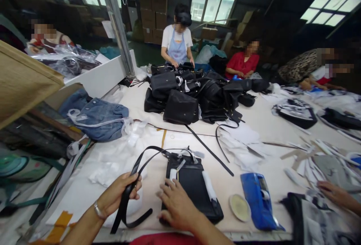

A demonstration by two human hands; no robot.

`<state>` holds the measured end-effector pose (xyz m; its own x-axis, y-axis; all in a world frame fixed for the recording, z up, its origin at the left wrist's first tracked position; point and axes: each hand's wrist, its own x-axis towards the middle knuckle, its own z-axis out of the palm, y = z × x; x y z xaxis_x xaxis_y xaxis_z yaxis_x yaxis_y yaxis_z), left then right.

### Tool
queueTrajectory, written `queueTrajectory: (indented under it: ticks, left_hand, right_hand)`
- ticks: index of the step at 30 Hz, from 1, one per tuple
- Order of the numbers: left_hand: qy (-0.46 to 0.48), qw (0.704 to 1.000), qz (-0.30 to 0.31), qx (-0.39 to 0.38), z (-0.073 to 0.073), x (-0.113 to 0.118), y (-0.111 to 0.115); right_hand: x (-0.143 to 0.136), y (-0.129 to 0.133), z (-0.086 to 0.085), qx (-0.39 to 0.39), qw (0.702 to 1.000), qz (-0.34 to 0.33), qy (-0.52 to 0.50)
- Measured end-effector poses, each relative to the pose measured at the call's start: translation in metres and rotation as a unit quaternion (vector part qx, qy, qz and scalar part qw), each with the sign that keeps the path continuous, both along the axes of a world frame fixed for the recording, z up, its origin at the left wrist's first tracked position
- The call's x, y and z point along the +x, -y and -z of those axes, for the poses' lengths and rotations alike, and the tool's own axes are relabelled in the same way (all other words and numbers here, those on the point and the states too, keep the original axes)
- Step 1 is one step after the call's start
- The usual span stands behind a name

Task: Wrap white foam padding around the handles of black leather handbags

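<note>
A black handbag point(191, 186) lies flat on the pale table in front of me, with a gold zip and white wrapping on parts of it. In my left hand point(122, 192) is a long black strap point(126, 200), pinched between thumb and fingers. One length of the strap loops over toward the bag's top, and its loose ends hang below my hand. My right hand point(177, 205) rests on the lower left of the bag, fingers spread. To the bag's right are a round yellowish disc point(239, 207) and a blue packet point(260, 200).
A heap of black bags point(180, 106) fills the table's middle, with a person point(177, 42) standing behind it. Denim cloth point(98, 117) lies at left, white sheets point(242, 139) at right. Another person's hand point(335, 194) reaches in from the right. A metal post point(118, 27) rises at left.
</note>
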<state>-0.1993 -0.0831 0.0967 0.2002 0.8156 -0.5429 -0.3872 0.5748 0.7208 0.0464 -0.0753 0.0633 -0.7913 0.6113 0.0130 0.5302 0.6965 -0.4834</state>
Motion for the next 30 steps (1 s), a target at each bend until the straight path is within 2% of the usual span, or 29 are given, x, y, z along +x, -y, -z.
queueTrajectory:
  ticks: [2,5,8,12,15,17,19,21,25,30]
  left_hand:
    - [0.011,1.0,-0.012,-0.022,0.011,-0.005,0.0]
    - [0.027,0.999,-0.001,-0.043,0.028,-0.007,0.0]
    - [0.053,0.997,0.013,-0.052,0.041,-0.006,0.002]
    - [0.076,0.994,0.045,-0.066,0.05,-0.009,0.004]
    - [0.089,0.993,0.058,-0.055,0.052,-0.015,0.005]
    - [0.094,0.993,0.059,-0.046,0.053,-0.019,0.005]
    - [0.104,0.992,0.061,-0.041,0.055,-0.023,0.005]
    - [0.122,0.989,0.071,-0.049,0.059,-0.027,0.005]
    - [0.194,0.967,0.119,-0.113,0.071,-0.037,0.008]
    - [0.284,0.922,0.196,-0.173,0.095,-0.035,0.011]
  right_hand:
    - [-0.008,0.003,0.013,-0.037,0.999,-0.017,0.034]
    - [-0.013,0.0,0.03,-0.038,0.996,0.039,0.065]
    - [-0.011,-0.004,0.041,-0.046,0.994,0.061,0.079]
    - [-0.013,-0.014,0.036,-0.074,0.99,0.053,0.11]
    - [-0.033,-0.019,0.022,-0.024,0.993,0.04,0.109]
    - [-0.052,-0.016,0.017,0.015,0.994,0.001,0.104]
    - [-0.068,-0.008,0.022,0.02,0.989,-0.051,0.14]
    - [-0.076,0.002,0.034,0.009,0.972,-0.084,0.217]
    - [-0.064,0.007,0.056,0.026,0.945,-0.049,0.324]
    - [-0.033,-0.013,0.054,0.032,0.959,0.044,0.278]
